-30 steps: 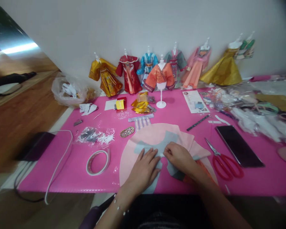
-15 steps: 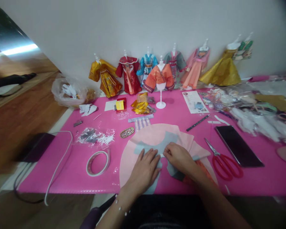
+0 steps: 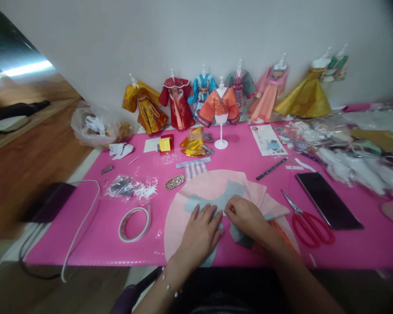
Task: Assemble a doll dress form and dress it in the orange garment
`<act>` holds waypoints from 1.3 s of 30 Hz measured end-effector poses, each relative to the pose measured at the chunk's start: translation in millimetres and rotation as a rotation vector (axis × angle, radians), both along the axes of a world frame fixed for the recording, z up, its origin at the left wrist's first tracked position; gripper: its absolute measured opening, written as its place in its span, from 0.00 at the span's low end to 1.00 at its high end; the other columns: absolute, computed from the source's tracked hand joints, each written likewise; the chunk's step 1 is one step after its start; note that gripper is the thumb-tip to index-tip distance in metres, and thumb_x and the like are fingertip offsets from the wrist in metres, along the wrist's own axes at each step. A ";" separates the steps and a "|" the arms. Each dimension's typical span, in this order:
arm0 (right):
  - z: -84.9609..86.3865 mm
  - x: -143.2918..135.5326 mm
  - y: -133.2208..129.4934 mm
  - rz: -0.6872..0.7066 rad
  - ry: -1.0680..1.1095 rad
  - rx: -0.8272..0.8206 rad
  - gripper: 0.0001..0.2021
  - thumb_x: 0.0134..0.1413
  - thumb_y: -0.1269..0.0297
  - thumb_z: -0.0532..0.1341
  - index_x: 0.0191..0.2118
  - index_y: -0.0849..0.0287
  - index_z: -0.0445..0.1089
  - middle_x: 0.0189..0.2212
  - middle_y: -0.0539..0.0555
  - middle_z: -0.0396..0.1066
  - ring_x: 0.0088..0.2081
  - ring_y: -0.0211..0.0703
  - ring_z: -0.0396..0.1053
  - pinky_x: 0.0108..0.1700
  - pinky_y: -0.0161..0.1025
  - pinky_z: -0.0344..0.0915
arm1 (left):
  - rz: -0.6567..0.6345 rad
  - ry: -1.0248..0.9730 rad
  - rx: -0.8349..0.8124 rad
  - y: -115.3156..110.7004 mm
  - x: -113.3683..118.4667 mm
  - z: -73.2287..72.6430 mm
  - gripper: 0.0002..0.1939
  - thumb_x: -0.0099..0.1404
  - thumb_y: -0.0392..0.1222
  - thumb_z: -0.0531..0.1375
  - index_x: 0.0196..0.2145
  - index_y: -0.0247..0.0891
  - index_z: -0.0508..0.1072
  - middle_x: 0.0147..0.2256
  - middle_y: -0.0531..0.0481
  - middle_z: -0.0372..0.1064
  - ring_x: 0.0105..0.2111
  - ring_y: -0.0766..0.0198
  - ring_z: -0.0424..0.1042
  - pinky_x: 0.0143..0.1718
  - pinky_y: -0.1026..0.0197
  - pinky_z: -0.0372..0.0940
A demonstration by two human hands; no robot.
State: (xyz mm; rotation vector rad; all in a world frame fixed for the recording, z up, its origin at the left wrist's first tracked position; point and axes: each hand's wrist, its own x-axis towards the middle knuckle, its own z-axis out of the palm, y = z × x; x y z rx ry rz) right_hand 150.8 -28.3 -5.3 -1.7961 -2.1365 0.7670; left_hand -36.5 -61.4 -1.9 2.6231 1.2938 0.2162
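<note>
Both hands lie at the near edge of the surface point(image 3: 85, 235), close together on a grey-blue paper piece point(image 3: 216, 201) that sits on a pale pink half-round sheet point(image 3: 178, 218). The left hand point(image 3: 199, 233) is spread flat, palm down, pressing the paper and gripping nothing. The right hand point(image 3: 247, 216) has its fingers curled with the tips on the grey-blue piece just beside the left fingertips; it may be pinching a fold there, but the view is too small to tell.

Just right of the hands lie red-handled scissors point(image 3: 309, 222), blades pointing toward the far edge, and beyond them a dark phone point(image 3: 327, 199) face up. Left of the pink sheet rests a roll of white tape point(image 3: 134, 222), with a clear bag of small white bits point(image 3: 132, 187) behind it and a white cable point(image 3: 81, 218) curving along the left edge.

Further back, near the middle, are a strip of lilac paper point(image 3: 193, 165), folded gold pieces point(image 3: 193, 146) and a white mannequin stand in an orange robe point(image 3: 221, 109). A printed leaflet point(image 3: 268, 139) lies to its right. Along the far edge, against the wall, stands a row of small paper costumes point(image 3: 180, 102) in gold, red, blue, grey-green, peach and yellow.
</note>
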 end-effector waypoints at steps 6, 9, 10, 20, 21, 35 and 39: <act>-3.5 -1.1 0.9 -0.019 -0.001 0.006 0.07 0.57 0.70 0.57 0.29 0.58 0.69 0.31 0.53 0.70 0.33 0.43 0.67 0.35 0.38 0.55 | 0.018 0.018 0.021 -1.1 3.8 -3.5 0.23 0.69 0.46 0.58 0.60 0.40 0.67 0.60 0.38 0.64 0.61 0.45 0.63 0.62 0.38 0.55; -3.8 0.2 1.6 -0.030 0.024 0.000 0.04 0.55 0.70 0.59 0.31 0.58 0.70 0.31 0.53 0.71 0.33 0.43 0.67 0.35 0.37 0.56 | 0.027 0.034 0.013 -1.3 5.4 -2.4 0.23 0.69 0.46 0.58 0.59 0.39 0.67 0.60 0.38 0.65 0.61 0.45 0.63 0.62 0.38 0.55; -3.5 1.1 2.0 -0.035 0.038 -0.005 0.03 0.54 0.71 0.59 0.32 0.58 0.70 0.30 0.52 0.71 0.32 0.42 0.67 0.35 0.36 0.56 | 0.026 0.036 0.009 -1.3 5.7 -1.7 0.23 0.69 0.46 0.58 0.59 0.39 0.67 0.60 0.38 0.65 0.61 0.45 0.63 0.62 0.38 0.55; 0.4 2.3 3.4 -0.076 0.144 -0.024 0.04 0.54 0.69 0.59 0.30 0.58 0.69 0.26 0.50 0.71 0.28 0.39 0.67 0.31 0.35 0.57 | 0.032 -0.008 -0.037 -0.7 1.0 -1.0 0.24 0.68 0.41 0.58 0.61 0.34 0.64 0.61 0.36 0.63 0.62 0.46 0.61 0.63 0.37 0.55; 0.4 2.4 3.2 -0.077 0.146 -0.022 0.04 0.54 0.69 0.59 0.30 0.58 0.69 0.26 0.50 0.71 0.28 0.39 0.67 0.31 0.35 0.57 | 0.033 -0.004 -0.034 -1.0 0.1 -1.5 0.24 0.68 0.40 0.58 0.60 0.33 0.64 0.62 0.36 0.63 0.63 0.46 0.60 0.63 0.37 0.55; 8.1 4.6 -10.9 0.035 0.041 0.072 0.09 0.60 0.72 0.57 0.30 0.59 0.72 0.31 0.53 0.71 0.35 0.43 0.68 0.38 0.37 0.58 | 0.029 0.044 0.005 -9.6 -0.4 0.3 0.23 0.69 0.41 0.57 0.60 0.32 0.66 0.63 0.33 0.60 0.63 0.43 0.60 0.62 0.36 0.57; 5.0 0.8 -9.8 0.068 -0.002 0.101 0.09 0.61 0.72 0.57 0.31 0.59 0.72 0.31 0.53 0.71 0.36 0.44 0.69 0.39 0.38 0.59 | 0.006 0.055 -0.029 -3.7 -0.8 1.5 0.24 0.69 0.41 0.57 0.61 0.32 0.65 0.64 0.34 0.58 0.65 0.43 0.56 0.63 0.35 0.54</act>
